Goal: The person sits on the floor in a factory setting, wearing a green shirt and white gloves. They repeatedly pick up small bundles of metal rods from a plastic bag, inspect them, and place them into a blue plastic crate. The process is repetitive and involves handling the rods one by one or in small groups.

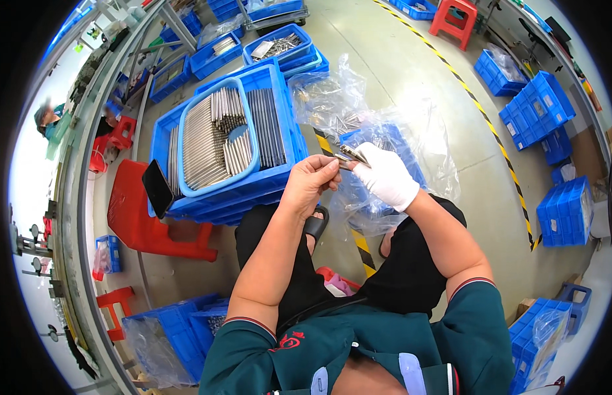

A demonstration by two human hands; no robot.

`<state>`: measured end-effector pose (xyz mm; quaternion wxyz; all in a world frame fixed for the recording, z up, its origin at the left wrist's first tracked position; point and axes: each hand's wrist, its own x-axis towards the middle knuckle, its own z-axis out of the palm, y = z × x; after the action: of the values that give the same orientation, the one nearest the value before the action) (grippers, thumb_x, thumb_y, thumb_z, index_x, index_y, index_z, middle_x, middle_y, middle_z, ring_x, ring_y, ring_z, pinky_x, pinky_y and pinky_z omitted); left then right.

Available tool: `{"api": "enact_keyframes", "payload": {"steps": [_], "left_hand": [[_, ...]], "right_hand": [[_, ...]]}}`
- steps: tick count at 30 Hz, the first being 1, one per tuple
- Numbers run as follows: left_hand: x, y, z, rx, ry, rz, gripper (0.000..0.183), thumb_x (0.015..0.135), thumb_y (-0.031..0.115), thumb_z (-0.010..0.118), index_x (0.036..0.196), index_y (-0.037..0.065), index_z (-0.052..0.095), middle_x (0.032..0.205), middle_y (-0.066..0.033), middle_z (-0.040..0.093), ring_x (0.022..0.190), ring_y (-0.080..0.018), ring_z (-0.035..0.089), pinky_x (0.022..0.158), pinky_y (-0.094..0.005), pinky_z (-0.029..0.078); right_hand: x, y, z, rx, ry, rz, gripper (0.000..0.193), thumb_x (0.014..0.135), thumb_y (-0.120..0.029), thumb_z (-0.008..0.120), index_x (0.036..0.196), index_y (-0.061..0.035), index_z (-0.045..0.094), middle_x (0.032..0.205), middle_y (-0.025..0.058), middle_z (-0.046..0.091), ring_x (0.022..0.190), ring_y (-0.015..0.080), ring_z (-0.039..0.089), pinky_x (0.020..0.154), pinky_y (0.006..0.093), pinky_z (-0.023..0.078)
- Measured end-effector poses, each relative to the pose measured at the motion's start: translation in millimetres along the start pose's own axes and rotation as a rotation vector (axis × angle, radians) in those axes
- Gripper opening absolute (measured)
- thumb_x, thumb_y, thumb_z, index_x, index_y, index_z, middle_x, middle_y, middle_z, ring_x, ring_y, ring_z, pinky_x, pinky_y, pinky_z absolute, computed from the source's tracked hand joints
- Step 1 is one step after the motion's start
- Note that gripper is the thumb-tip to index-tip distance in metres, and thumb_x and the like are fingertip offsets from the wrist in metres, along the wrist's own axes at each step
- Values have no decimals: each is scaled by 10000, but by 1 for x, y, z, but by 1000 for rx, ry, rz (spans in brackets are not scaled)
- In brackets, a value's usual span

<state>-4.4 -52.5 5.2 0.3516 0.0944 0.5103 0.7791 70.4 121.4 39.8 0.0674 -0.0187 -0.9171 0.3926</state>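
My right hand, in a white glove, is closed around several short, shiny metal rods. Bare-skinned, my left hand pinches the end of one of these rods with thumb and fingertips. The hands almost meet above the floor between my knees. To the left of them, a light blue tray is filled with rows of similar metal rods. It rests on top of a stack of blue crates, where darker rods lie lined up beside the tray. Under my right hand, a clear plastic bag drapes over a blue crate holding loose rods.
A dark phone-like screen stands at the stack's near left corner. Beside it is a red stool. More blue crates line the right side, and another crate of metal parts stands at the back. Black-and-yellow tape crosses the floor.
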Motion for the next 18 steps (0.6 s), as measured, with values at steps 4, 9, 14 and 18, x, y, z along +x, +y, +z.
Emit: {"api": "enact_keyframes", "payload": {"steps": [4, 9, 14, 18], "left_hand": [[-2, 1, 8, 118, 95, 66, 161, 879, 159, 641, 906, 1, 620, 702, -30, 591, 586, -92, 531, 560, -225, 450], [-2, 3, 6, 132, 197, 234, 180, 893, 167, 623, 894, -13, 617, 662, -13, 546, 551, -68, 474, 520, -215, 403], [-1, 2, 14, -105, 38, 113, 157, 895, 157, 620, 867, 3, 613, 626, 9, 491, 536, -67, 411, 480, -223, 332], [-1, 1, 6, -109, -10, 61, 148, 887, 150, 632, 854, 7, 614, 633, 9, 497, 539, -65, 409, 476, -218, 328]], "right_hand": [[-1, -1, 0, -3, 8, -2, 259, 885, -313, 546, 941, -63, 514, 736, 196, 594, 726, 384, 592, 632, 447, 446], [-2, -3, -17, 139, -70, 57, 268, 875, -307, 560, 930, -45, 538, 754, 184, 583, 705, 357, 581, 630, 409, 439], [-4, -3, -14, 134, -118, 2, 267, 863, -295, 572, 914, -34, 543, 745, 182, 570, 691, 344, 568, 632, 391, 434], [-4, -4, -14, 134, -150, 12, 261, 860, -289, 572, 908, -35, 540, 745, 184, 570, 695, 349, 568, 632, 393, 434]]}}
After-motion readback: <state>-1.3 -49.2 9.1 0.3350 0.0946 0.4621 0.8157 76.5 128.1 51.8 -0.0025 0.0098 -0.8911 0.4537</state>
